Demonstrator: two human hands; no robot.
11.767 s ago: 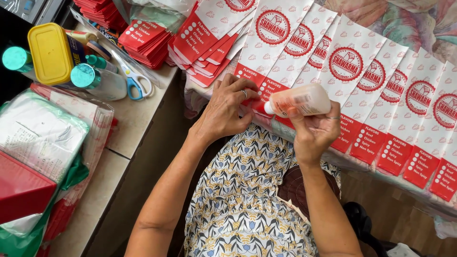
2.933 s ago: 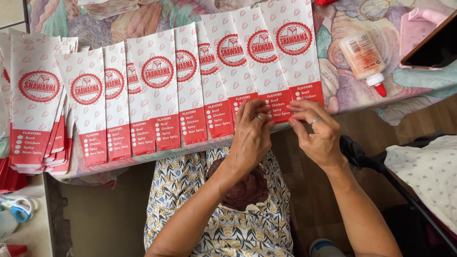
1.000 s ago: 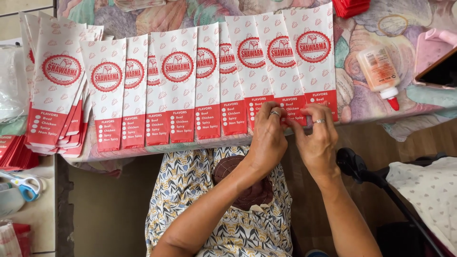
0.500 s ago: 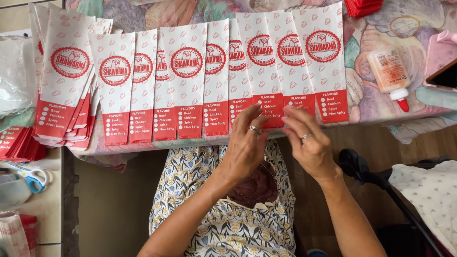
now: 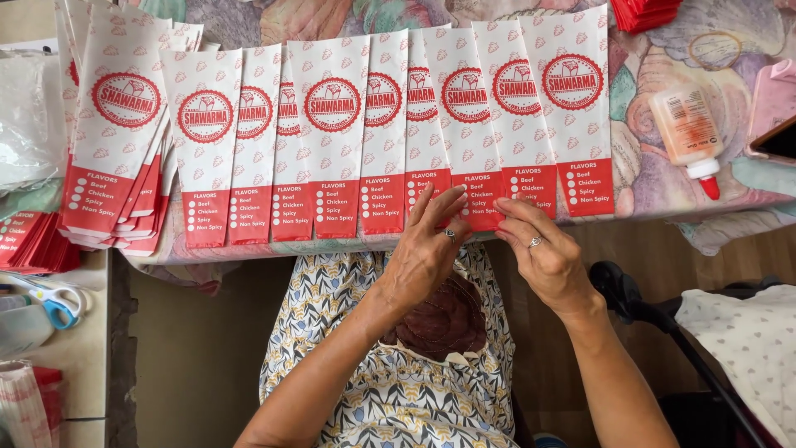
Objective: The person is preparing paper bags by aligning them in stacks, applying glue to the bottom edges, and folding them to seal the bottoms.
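A row of overlapping white paper bags with red round marks and red bottom flaps lies along the table edge. My left hand rests its spread fingers flat on the red flaps near the row's middle. My right hand, with a ring on it, pinches the lower edge of the neighbouring bag's red flap, fingers on top and thumb beneath. The two hands sit close together, almost touching. A glue bottle with a red tip lies on its side to the right of the row.
A loose stack of the same bags fans out at the left, with red pieces below it. Blue-handled scissors lie on a side surface at the left. A patterned cloth covers the table. A black handle stands at the right.
Both hands lifted off the flaps with fingers spread, then came down again on the red flaps. The bags and the glue bottle have stayed where they were.
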